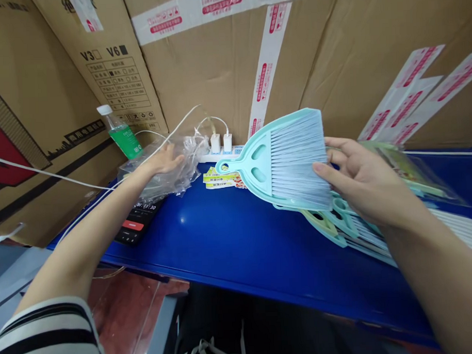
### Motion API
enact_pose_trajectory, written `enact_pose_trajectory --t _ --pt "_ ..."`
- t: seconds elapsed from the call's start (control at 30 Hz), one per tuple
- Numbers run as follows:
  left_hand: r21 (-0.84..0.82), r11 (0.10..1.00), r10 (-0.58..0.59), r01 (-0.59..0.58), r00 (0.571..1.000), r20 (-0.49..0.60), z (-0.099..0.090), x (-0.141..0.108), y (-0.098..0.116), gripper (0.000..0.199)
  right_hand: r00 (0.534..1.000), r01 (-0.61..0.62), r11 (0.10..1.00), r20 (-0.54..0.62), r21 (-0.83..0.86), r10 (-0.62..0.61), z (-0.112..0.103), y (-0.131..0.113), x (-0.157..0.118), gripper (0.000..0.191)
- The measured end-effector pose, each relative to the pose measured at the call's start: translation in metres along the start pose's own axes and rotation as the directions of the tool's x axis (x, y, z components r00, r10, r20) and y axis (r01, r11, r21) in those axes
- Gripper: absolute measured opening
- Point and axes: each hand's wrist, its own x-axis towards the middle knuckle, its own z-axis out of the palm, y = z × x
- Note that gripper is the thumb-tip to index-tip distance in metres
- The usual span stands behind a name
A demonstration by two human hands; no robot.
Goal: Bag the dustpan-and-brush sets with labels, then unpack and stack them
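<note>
My right hand (360,183) grips a mint-green plastic hand broom (282,160) by its head, with the pale bristles pointing right and down, held above the blue table (223,244). Beneath it lies a stack of similar hand brooms (338,220) in green and mint. My left hand (161,160) rests open on a crumpled clear plastic bag (158,174). Several yellow printed labels (220,177) lie on the table between my hands.
A white power strip (220,157) with two plugged-in chargers and cables stands behind. A green-liquid bottle (120,133) leans at back left, and a dark device with a lit display (139,221) lies near the table edge. Taped cardboard boxes (224,58) form the back wall.
</note>
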Motion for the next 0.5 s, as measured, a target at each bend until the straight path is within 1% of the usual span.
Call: enact_pose_trajectory --t 0.07,0.17,0.27,0.33,0.4,0.47,0.5 --pt "-0.018 1.000 -0.002 0.002 0.999 0.039 0.013 0.006 0.004 0.077 1.000 -0.013 1.000 0.009 0.000 0.013 0.001 0.000 -0.001 0.049" --pt "-0.039 0.999 0.028 -0.024 0.993 0.113 0.029 0.008 0.007 0.076 0.999 -0.026 1.000 0.020 -0.005 0.026 0.001 0.000 -0.002 0.050" --pt "-0.059 0.997 0.059 -0.051 0.988 0.141 0.037 0.007 0.004 0.075 1.000 -0.009 1.000 0.029 -0.018 0.009 0.001 0.003 -0.002 0.045" --pt "-0.072 0.995 0.084 -0.074 0.987 0.139 0.035 0.007 0.000 0.075 0.999 0.007 1.000 0.039 -0.024 -0.006 0.001 0.006 -0.001 0.043" --pt "-0.085 0.991 0.112 -0.103 0.988 0.110 0.029 0.006 -0.001 0.078 0.998 0.017 1.000 0.056 -0.025 -0.016 0.001 0.011 0.000 0.044" --pt "-0.095 0.985 0.149 -0.144 0.988 0.042 0.017 0.002 0.004 0.078 0.997 0.017 1.000 0.070 -0.024 -0.016 0.001 0.016 0.002 0.046" --pt "-0.100 0.980 0.174 -0.174 0.985 -0.004 0.011 -0.002 0.010 0.075 0.997 0.012 1.000 0.080 -0.022 -0.010 0.001 0.018 0.003 0.046"
